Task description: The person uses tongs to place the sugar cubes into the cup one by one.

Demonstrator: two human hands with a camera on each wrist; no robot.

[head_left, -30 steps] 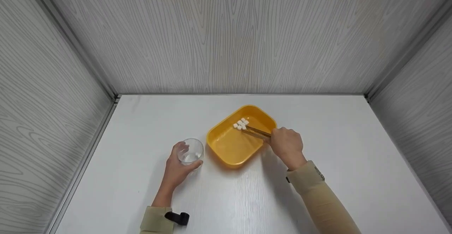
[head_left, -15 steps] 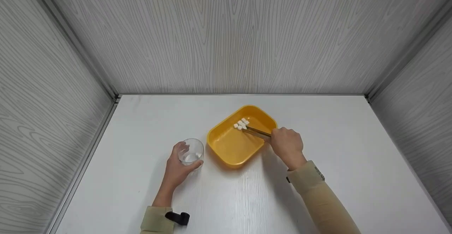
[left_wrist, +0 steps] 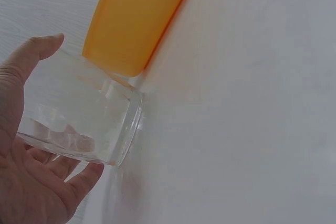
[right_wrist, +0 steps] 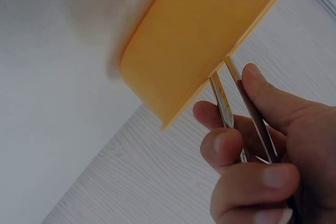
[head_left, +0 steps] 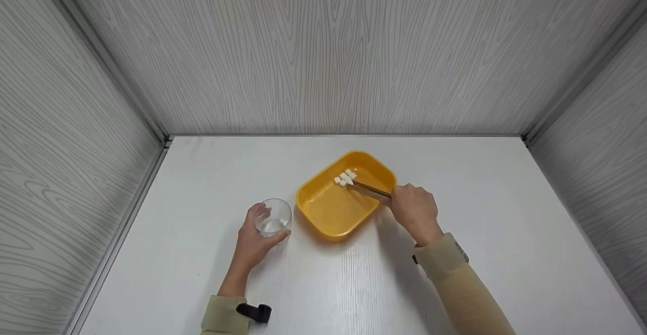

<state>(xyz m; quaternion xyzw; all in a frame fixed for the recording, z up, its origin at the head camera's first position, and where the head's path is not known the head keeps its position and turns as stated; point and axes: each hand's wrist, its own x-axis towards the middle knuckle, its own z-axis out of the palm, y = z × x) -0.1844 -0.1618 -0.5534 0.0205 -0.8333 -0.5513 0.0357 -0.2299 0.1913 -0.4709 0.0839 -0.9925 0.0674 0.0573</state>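
My left hand (head_left: 255,241) curls round a clear drinking glass (head_left: 273,217) on the table, left of a yellow tray (head_left: 323,224). Thumb and fingers lie on opposite sides of the glass (left_wrist: 79,111) in the left wrist view. Over the tray's right rim, my right hand (head_left: 414,208) holds metal tweezers (head_left: 370,189). Their arms (right_wrist: 254,114) run between thumb and fingers in the right wrist view, where the tray wall hides the tips. Several small white cubes (head_left: 343,176) lie clustered inside the tray. The tweezer tips meet the cluster's near-right cube; whether they pinch it, I cannot tell.
The white table (head_left: 323,294) carries the tray and glass. Grey wood-grain panels rise at the back (head_left: 323,57) and on both sides. A black strap piece (head_left: 254,313) sticks out from my left sleeve cuff.
The tweezer arms, spread apart a second ago, have come together at the cubes. My right hand has since shifted slightly right. My left hand and the glass stay where they were.
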